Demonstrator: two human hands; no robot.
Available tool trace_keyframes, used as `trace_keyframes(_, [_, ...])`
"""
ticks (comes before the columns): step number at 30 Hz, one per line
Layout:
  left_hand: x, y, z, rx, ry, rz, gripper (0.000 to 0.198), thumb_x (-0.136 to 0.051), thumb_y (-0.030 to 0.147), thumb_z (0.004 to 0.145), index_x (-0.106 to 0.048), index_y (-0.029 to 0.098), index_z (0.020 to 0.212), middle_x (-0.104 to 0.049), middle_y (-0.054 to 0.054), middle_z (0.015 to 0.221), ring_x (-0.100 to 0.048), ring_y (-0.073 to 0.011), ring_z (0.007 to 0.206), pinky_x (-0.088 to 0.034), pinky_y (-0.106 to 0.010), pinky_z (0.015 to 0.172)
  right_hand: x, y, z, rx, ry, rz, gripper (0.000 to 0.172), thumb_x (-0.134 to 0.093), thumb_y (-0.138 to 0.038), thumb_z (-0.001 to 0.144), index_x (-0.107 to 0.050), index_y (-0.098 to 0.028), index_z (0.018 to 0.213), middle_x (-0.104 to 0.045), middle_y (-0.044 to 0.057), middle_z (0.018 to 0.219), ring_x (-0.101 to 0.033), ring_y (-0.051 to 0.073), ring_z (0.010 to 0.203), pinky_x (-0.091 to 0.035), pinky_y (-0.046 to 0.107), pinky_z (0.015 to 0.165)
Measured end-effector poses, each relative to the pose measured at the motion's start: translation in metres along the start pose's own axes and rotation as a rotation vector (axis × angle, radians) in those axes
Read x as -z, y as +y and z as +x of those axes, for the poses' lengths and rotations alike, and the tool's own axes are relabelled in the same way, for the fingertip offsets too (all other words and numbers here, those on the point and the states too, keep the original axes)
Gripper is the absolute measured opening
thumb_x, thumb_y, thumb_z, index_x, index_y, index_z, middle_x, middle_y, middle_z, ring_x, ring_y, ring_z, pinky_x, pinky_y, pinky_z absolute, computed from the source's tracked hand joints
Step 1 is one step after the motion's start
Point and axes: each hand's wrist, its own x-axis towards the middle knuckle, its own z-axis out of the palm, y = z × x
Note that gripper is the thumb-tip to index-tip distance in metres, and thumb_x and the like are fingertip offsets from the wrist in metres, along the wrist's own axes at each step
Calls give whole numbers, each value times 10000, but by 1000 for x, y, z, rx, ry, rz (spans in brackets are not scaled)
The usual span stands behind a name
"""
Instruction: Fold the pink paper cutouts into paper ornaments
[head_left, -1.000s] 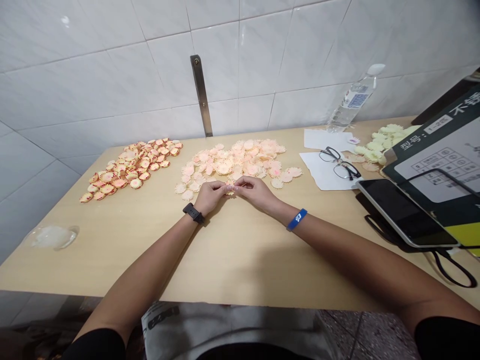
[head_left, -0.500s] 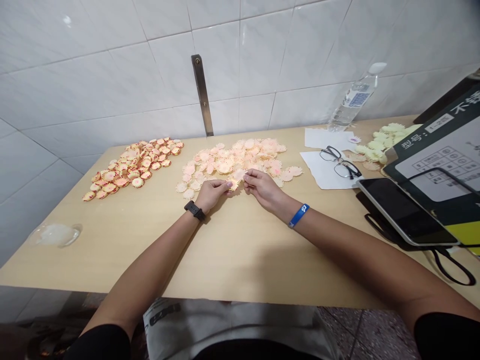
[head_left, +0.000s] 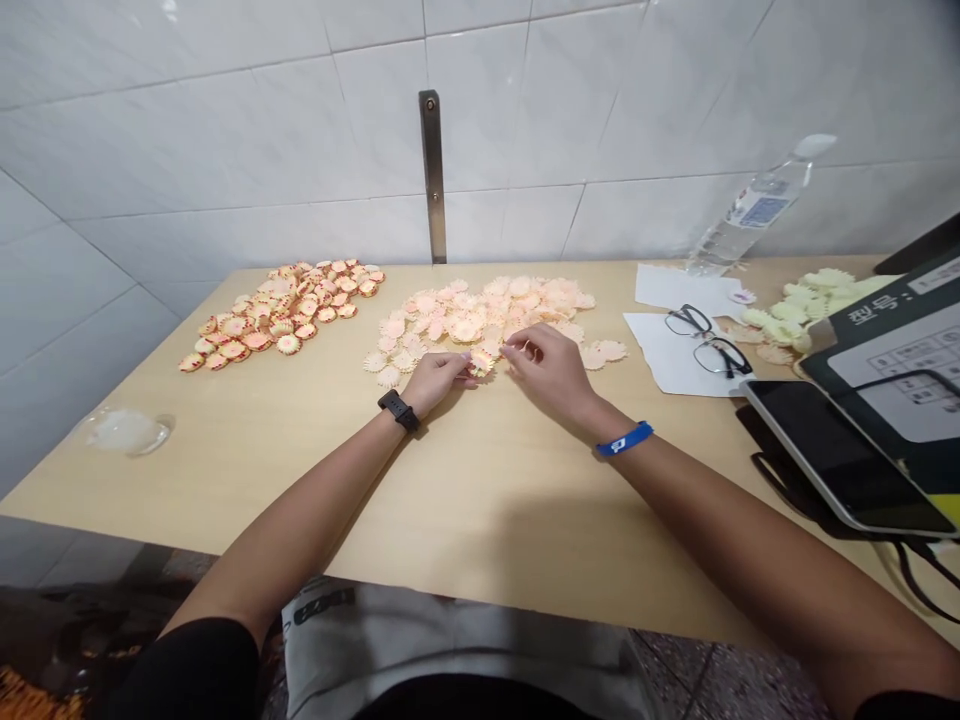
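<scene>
Compared with half a second ago, the view is turning slightly to the left, so the piles and the bottle [head_left: 757, 212] are sitting farther right in it. The left hand [head_left: 439, 380] is still holding the flower piece [head_left: 481, 364], which is now showing more of its face, with a yellowish fringe and pink marks. The right hand [head_left: 553, 372] is arching higher at the wrist and turning its back more toward the camera; one second ago both hands were meeting over the work.

The left fingers [head_left: 459, 366] are pinching the flower piece at its left edge, thumb against the bent fingers. The right fingers [head_left: 519, 352] are curling, their tips hovering just beside the piece's right edge; whether they are closing on anything, I cannot tell.

The flower piece is staying between the two hands, just in front of the pale pink pile [head_left: 469, 322], above the table [head_left: 450, 490]. The red-edged pile [head_left: 281, 322] is lying to the left, and the eyeglasses [head_left: 703, 336] are resting on white paper [head_left: 651, 350] to the right.
</scene>
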Motion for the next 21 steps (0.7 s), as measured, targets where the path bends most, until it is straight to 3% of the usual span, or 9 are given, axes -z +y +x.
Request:
trace_keyframes(4, [-3, 3, -3, -29, -27, 53, 248, -726, 354, 669, -649, 130, 597, -642, -29, 702, -620, -141, 733, -537, -356, 848, -9, -10, -7, 44, -123, 34, 118, -664, -320, 830, -655, -202, 822, -627, 51, 827, -536, 173, 713, -419, 311, 646])
trace_keyframes(8, [-2, 2, -3, -35, -38, 141, 179, -673, 314, 665, -674, 139, 629, -646, -20, 698, -622, -151, 750, -527, -329, 814, -12, -9, -8, 3, -157, 45, 102, -651, -304, 837, -661, -208, 803, -628, 54, 816, -525, 173, 700, -402, 314, 634])
trace_keyframes(14, [0, 0, -3, -99, -25, 355, 233, -644, 355, 699, -697, 137, 636, -659, -35, 665, -608, -160, 697, -480, -269, 678, -11, -10, -9, -23, -199, 81, 75, -678, -285, 802, -687, -211, 799, -631, 46, 788, -517, 171, 689, -393, 316, 635])
trace_keyframes(21, [0, -1, -4, -140, -70, 386, 358, -683, 480, 723, -754, 131, 762, -723, -83, 795, -623, -184, 753, -474, -286, 695, -10, -14, -8, -106, -183, 153, 123, -645, -279, 810, -691, -211, 718, -633, 41, 756, -531, 173, 702, -392, 320, 642])
